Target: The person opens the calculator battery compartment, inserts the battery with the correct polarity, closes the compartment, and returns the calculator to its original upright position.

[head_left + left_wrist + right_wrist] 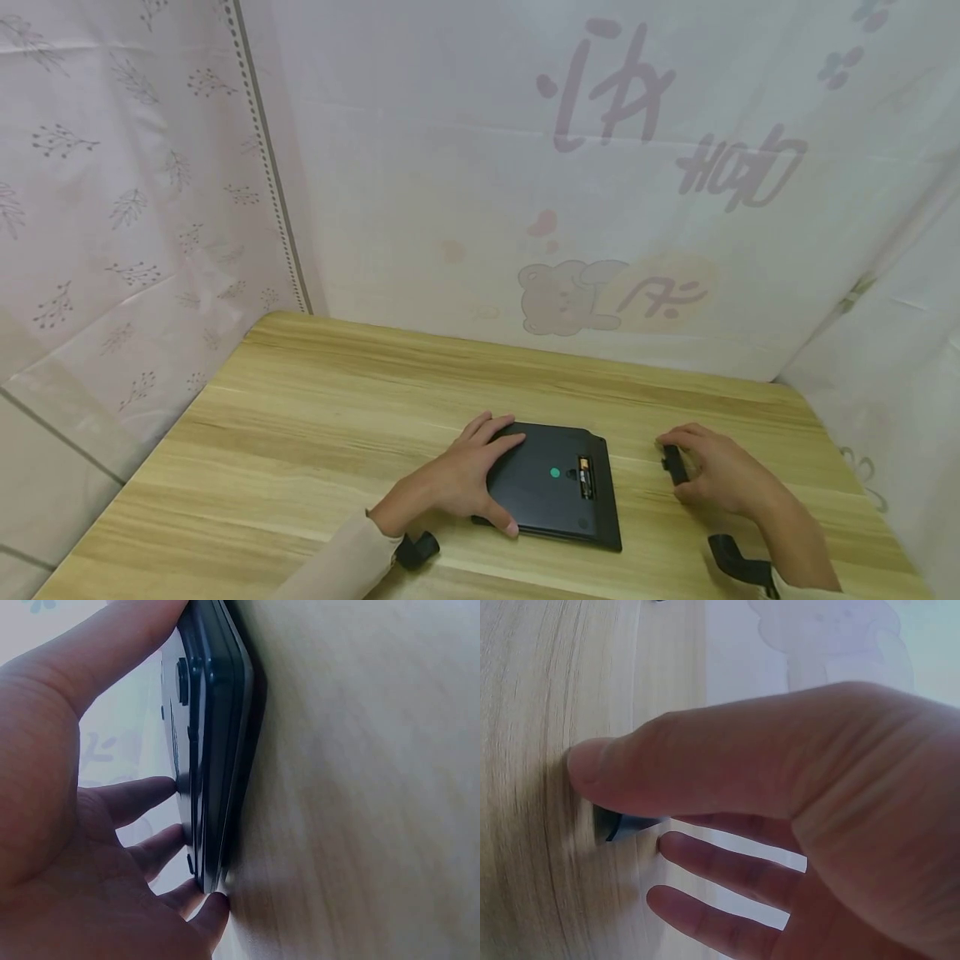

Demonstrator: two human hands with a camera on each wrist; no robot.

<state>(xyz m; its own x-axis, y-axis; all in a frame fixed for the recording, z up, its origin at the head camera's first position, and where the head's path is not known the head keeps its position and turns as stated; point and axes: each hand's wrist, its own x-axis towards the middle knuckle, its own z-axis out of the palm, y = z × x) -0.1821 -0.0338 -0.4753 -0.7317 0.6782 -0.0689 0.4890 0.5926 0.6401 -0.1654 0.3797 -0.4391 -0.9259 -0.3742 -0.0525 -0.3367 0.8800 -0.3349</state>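
Note:
A flat black calculator [543, 479] lies face down on the wooden table, a green round sticker [555, 472] on its back. Its battery compartment [586, 477] is uncovered and shows a battery inside. My left hand [467, 473] spans the calculator's left part, thumb at the near edge and fingers towards the far edge. From the left wrist view, the fingertips [214, 911] meet the rim of the casing [217, 750]. To the right, my right hand [723, 473] pinches a small black battery cover [675, 464] between thumb and fingers, close over the table. The thumb [682, 769] hides most of that cover in the right wrist view.
The wood-grain table [337, 400] reaches back to a pale printed curtain [420, 208], with more curtain at both sides. Black wrist mounts [738, 562] sit below each hand, near the beige sleeves [341, 558].

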